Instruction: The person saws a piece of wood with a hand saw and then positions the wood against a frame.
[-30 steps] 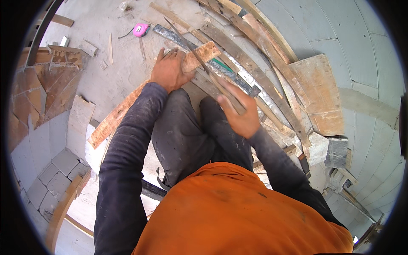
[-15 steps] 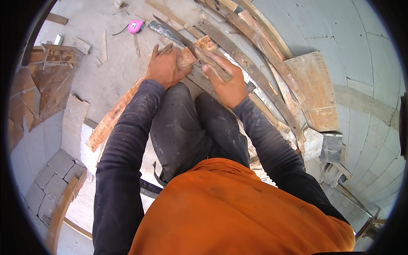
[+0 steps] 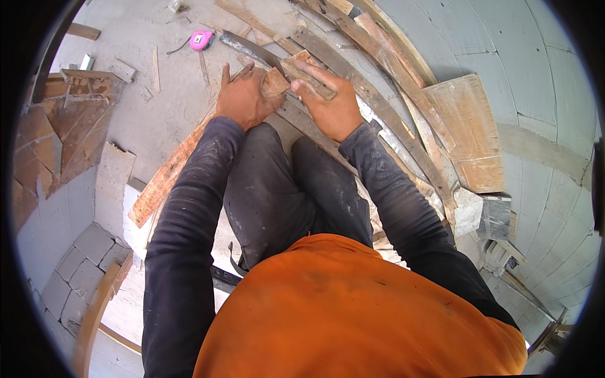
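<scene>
Over dusty floor (image 3: 142, 85), left fingers (image 3: 226, 79) clasp a board (image 3: 170, 170) slanting near-left to far-right; right fingers (image 3: 320, 75) grip a saw (image 3: 311, 80) pointing far-left.

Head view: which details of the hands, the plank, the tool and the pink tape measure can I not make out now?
All in the head view:
- Plank: a middle stretch, covered by the left grip.
- Tool handle: its rear part, hidden by the right grip.
- Blade: its edge is too blurred to show teeth.
- Tape measure: markings too small.
</scene>
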`<state>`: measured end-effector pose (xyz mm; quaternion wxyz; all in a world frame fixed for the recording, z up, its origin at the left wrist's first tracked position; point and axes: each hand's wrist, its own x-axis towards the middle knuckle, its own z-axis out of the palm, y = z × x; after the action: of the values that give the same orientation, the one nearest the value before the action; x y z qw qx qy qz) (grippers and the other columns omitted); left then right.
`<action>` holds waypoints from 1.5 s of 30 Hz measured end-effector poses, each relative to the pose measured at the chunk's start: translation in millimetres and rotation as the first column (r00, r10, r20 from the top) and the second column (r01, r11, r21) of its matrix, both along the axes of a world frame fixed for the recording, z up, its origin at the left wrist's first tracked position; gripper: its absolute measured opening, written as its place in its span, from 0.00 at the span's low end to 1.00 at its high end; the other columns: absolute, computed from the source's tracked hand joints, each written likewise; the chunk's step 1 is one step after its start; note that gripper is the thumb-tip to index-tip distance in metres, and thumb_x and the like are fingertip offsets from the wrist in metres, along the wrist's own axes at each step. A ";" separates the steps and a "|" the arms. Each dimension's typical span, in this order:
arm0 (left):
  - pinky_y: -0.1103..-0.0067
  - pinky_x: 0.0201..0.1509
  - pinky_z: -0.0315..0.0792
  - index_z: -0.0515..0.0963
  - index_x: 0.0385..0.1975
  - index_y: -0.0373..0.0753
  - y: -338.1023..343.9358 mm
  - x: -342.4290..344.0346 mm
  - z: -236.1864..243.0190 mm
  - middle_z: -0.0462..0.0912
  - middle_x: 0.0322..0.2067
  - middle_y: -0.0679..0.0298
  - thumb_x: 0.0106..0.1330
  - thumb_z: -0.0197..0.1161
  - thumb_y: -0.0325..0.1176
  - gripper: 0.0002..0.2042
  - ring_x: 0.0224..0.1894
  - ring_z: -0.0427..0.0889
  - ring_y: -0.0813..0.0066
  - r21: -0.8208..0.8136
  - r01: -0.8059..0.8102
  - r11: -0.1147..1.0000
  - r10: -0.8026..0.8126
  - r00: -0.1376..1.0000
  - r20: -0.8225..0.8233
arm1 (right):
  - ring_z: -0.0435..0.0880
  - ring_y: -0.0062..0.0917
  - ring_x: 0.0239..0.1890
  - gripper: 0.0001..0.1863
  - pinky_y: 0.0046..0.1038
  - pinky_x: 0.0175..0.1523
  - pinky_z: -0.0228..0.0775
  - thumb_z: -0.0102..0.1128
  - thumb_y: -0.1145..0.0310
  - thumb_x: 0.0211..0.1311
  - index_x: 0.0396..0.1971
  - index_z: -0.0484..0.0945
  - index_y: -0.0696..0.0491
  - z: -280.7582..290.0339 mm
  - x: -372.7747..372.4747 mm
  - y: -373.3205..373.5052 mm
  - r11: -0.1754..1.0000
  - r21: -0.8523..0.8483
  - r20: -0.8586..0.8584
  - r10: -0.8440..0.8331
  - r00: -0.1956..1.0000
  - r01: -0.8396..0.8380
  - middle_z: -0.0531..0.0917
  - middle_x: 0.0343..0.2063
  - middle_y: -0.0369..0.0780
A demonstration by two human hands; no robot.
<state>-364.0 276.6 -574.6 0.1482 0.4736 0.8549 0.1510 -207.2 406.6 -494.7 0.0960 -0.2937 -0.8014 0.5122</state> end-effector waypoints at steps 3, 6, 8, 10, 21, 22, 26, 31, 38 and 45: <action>0.49 0.85 0.43 0.78 0.63 0.35 -12.2 1.9 -15.1 0.80 0.65 0.44 0.62 0.69 0.59 0.37 0.75 0.72 0.55 0.033 -0.032 0.999 0.033 0.999 -0.029 | 0.85 0.32 0.62 0.28 0.30 0.69 0.71 0.68 0.62 0.74 0.69 0.77 0.57 17.9 56.7 -38.1 0.998 -0.032 0.027 -0.058 0.998 0.059 0.83 0.63 0.52; 0.50 0.86 0.42 0.77 0.63 0.33 -17.0 2.8 -7.0 0.79 0.66 0.43 0.63 0.68 0.60 0.38 0.77 0.69 0.56 0.000 -0.048 0.999 0.048 0.998 0.036 | 0.84 0.26 0.62 0.29 0.28 0.66 0.73 0.67 0.65 0.75 0.71 0.74 0.58 91.1 151.4 -60.9 0.981 -0.164 0.175 -0.077 0.982 0.106 0.85 0.62 0.48; 0.50 0.86 0.42 0.77 0.63 0.32 -14.6 5.7 -9.2 0.79 0.66 0.42 0.63 0.68 0.59 0.37 0.77 0.69 0.56 0.019 -0.043 0.999 0.042 0.998 0.054 | 0.85 0.25 0.61 0.29 0.28 0.66 0.73 0.67 0.65 0.76 0.71 0.74 0.58 94.1 163.0 -56.6 0.979 -0.183 0.188 -0.053 0.981 0.088 0.86 0.61 0.47; 0.51 0.86 0.42 0.78 0.62 0.32 -17.3 2.4 -11.7 0.78 0.66 0.41 0.63 0.68 0.59 0.37 0.77 0.68 0.56 0.044 -0.017 0.999 0.014 0.998 0.060 | 0.85 0.27 0.60 0.28 0.28 0.66 0.73 0.67 0.65 0.75 0.70 0.75 0.58 68.5 132.2 -49.9 0.993 -0.109 0.115 -0.037 0.993 0.050 0.86 0.61 0.48; 0.50 0.85 0.46 0.79 0.62 0.34 -14.7 3.5 -9.9 0.81 0.65 0.45 0.61 0.70 0.59 0.37 0.76 0.70 0.55 0.000 -0.070 0.998 0.070 0.997 0.028 | 0.83 0.32 0.66 0.30 0.32 0.69 0.72 0.65 0.64 0.77 0.73 0.72 0.59 97.8 177.6 -57.8 0.989 -0.141 0.200 -0.007 0.980 0.036 0.84 0.63 0.51; 0.50 0.85 0.46 0.79 0.62 0.34 -13.9 3.3 -9.8 0.81 0.65 0.45 0.61 0.70 0.59 0.37 0.76 0.70 0.55 -0.009 -0.061 0.998 0.061 0.998 0.024 | 0.83 0.32 0.66 0.29 0.32 0.69 0.72 0.65 0.64 0.77 0.72 0.73 0.58 90.0 176.6 -54.9 0.992 -0.128 0.154 -0.004 0.988 0.024 0.84 0.62 0.51; 0.49 0.85 0.46 0.79 0.63 0.35 -8.5 5.4 -5.6 0.80 0.66 0.45 0.61 0.70 0.60 0.38 0.76 0.69 0.55 0.013 -0.029 1.000 0.029 0.999 0.021 | 0.83 0.35 0.65 0.27 0.32 0.70 0.71 0.66 0.62 0.76 0.69 0.77 0.57 6.7 56.5 -27.0 1.000 -0.012 0.006 -0.011 1.000 0.012 0.85 0.62 0.51; 0.46 0.85 0.40 0.79 0.61 0.33 -9.2 2.6 -13.6 0.79 0.66 0.43 0.62 0.69 0.59 0.37 0.80 0.64 0.54 0.030 -0.043 0.999 0.043 0.999 0.021 | 0.84 0.31 0.63 0.27 0.31 0.68 0.71 0.66 0.62 0.76 0.69 0.77 0.57 9.4 50.2 -28.9 0.999 -0.033 0.002 -0.026 1.000 0.026 0.85 0.62 0.50; 0.49 0.85 0.43 0.79 0.63 0.36 -16.5 1.9 -14.9 0.81 0.66 0.49 0.61 0.71 0.57 0.36 0.78 0.67 0.57 0.017 -0.050 0.999 0.050 0.999 -0.011 | 0.83 0.31 0.64 0.28 0.31 0.68 0.72 0.66 0.65 0.76 0.71 0.75 0.58 57.8 155.2 -50.1 0.998 -0.065 0.061 0.017 0.998 -0.013 0.85 0.63 0.50; 0.45 0.85 0.40 0.80 0.62 0.35 -10.0 3.4 -14.2 0.82 0.65 0.53 0.62 0.71 0.58 0.36 0.80 0.64 0.56 0.091 -0.032 0.995 0.037 0.998 -0.054 | 0.82 0.36 0.67 0.26 0.32 0.73 0.67 0.67 0.64 0.74 0.67 0.78 0.58 2.8 44.6 -31.4 0.998 -0.034 -0.020 -0.050 0.999 0.049 0.83 0.64 0.52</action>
<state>-360.6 266.7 -588.8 0.1004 0.4689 0.8592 0.1786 -162.6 375.2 -492.0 0.1122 -0.3095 -0.7843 0.5259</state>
